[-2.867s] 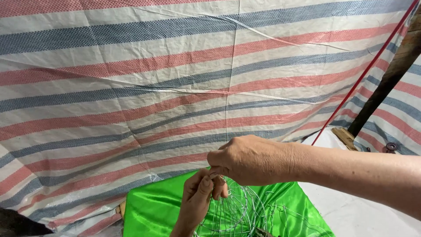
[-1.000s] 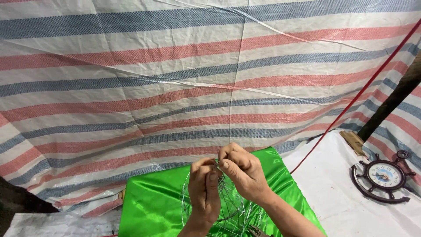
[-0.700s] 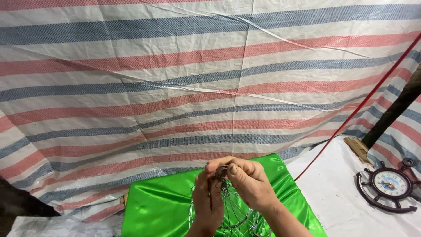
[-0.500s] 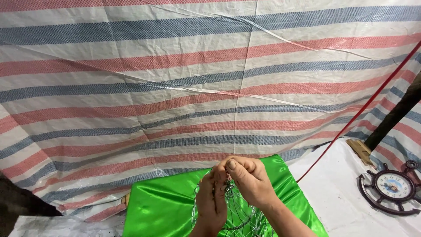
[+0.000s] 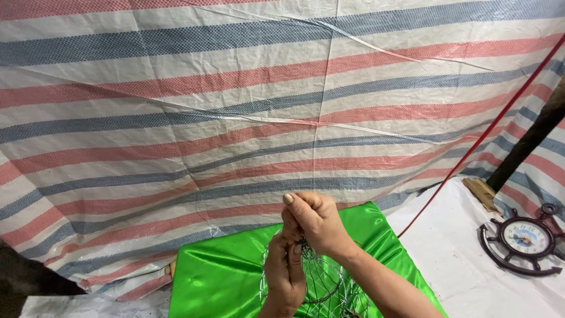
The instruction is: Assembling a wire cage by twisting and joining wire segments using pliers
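- Wire mesh (image 5: 321, 282): one thin, silvery tangle of fine wire loops, held up between the two hands just above the green cloth (image 5: 229, 277) at the bottom centre of the view; its lower part hangs down toward the cloth and runs out of the frame.
- Right hand (image 5: 315, 221): closed in a pinch on the top of the wire mesh, knuckles toward the camera, thumb tip raised at the upper left of the fist.
- Left hand (image 5: 285, 277): directly below the right, fingers curled narrow around the mesh at a dark knot-like spot; what the spot is cannot be told.
- Change: about three seconds earlier the right forearm reaches in flat from the right edge with the hands slightly apart; over the last second the hands draw together and rise a little, one stacked on the other. This suggests the work has passed from reaching to fine fingertip handling at one point of the mesh.
- The view also shifts, so the clock now shows fully.
- Count: two hands, one wire mesh, one green cloth, one striped tarp (image 5: 176, 118) behind, one red cord (image 5: 482, 141) slanting across the right, one dark pole (image 5: 529, 138), one wheel-shaped clock (image 5: 521, 238) lying on one white sheet (image 5: 447, 259).
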